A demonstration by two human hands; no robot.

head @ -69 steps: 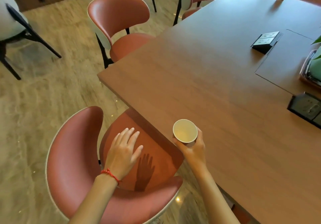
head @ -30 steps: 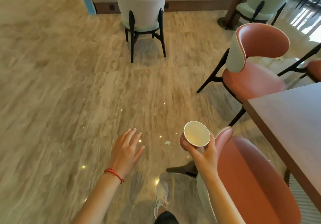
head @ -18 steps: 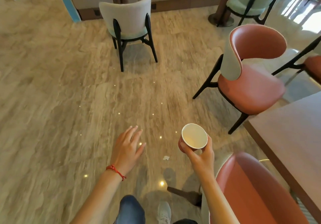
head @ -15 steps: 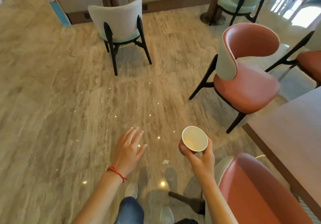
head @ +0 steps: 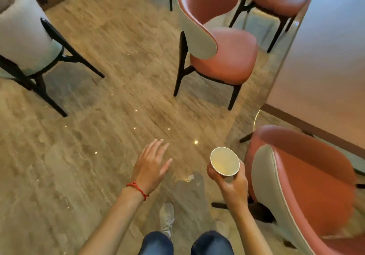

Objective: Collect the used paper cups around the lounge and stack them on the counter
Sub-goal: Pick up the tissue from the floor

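Head view, nearest you: your knees in blue jeans (head: 211,242) and one pale shoe (head: 166,218) on the stone floor (head: 59,165). Just above them, your right hand (head: 233,187) is curled round the wall of the paper cup (head: 224,163), held upright in the air with its mouth facing you; the inside looks pale and, as far as you can tell, empty. Your left hand (head: 151,165), with a red cord (head: 138,189) at the wrist, hangs with fingers spread and loose, holding nothing. Treat the cup as very light and thin-walled: it will likely dent if you squeeze, and a used one may be damp and soft. Grip it around the middle of the wall, below the rolled rim, with just enough pressure to keep it upright, and keep your fingers out of the mouth so another cup can nest in later. To your right stands a pink chair (head: 308,185), with the table (head: 331,57) edge beyond it. Farther off stand another pink chair (head: 223,43) and a grey-backed chair (head: 25,37). No other cups show.
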